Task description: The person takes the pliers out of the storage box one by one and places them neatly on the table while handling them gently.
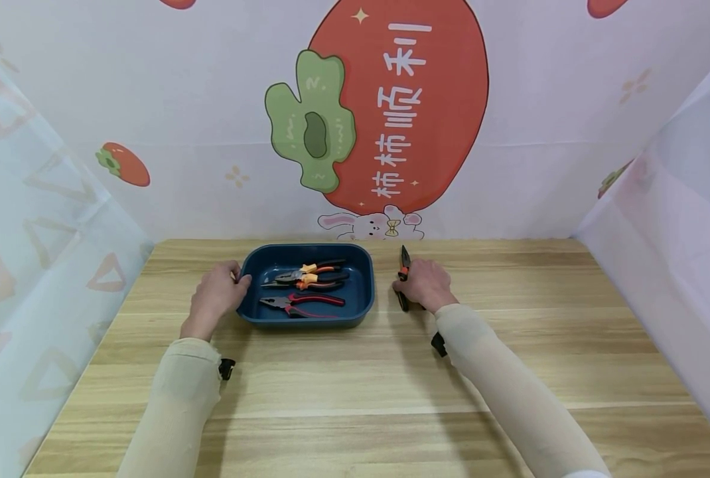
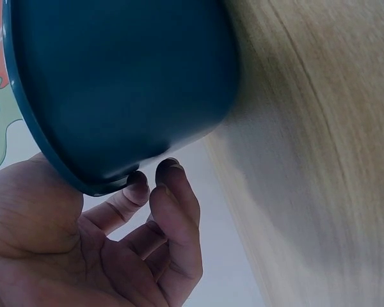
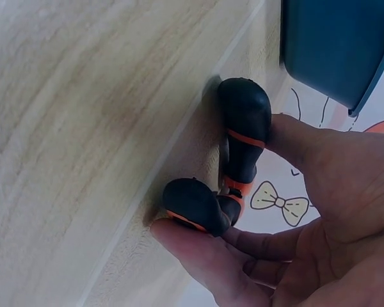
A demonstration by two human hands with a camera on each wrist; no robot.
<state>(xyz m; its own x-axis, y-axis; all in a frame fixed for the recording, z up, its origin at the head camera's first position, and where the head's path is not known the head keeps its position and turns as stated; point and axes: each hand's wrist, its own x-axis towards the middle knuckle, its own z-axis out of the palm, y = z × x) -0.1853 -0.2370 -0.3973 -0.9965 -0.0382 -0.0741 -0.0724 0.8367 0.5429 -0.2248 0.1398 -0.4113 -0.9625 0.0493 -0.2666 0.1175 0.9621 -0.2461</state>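
A dark blue tray [image 1: 307, 324] stands on the wooden table with three pairs of pliers in it. Two have orange-and-black handles [image 1: 330, 285]; the nearest, red-and-black pliers [image 1: 316, 300], lie apart from them. My left hand [image 1: 214, 295] grips the tray's left end, its thumb at the rim and curled fingers [image 2: 179, 217] against the outer wall. To the right of the tray, my right hand [image 1: 425, 284] holds long-nosed pliers [image 1: 405, 257] by their black-and-orange handles [image 3: 243, 118], between thumb and fingers. Their tip points toward the back, and the handles are spread.
The wooden table [image 1: 331, 425] stretches in front of both arms and off to the right. Behind it stands a white printed backdrop [image 1: 212, 199] with a large persimmon picture, and similar cloth hangs at both sides.
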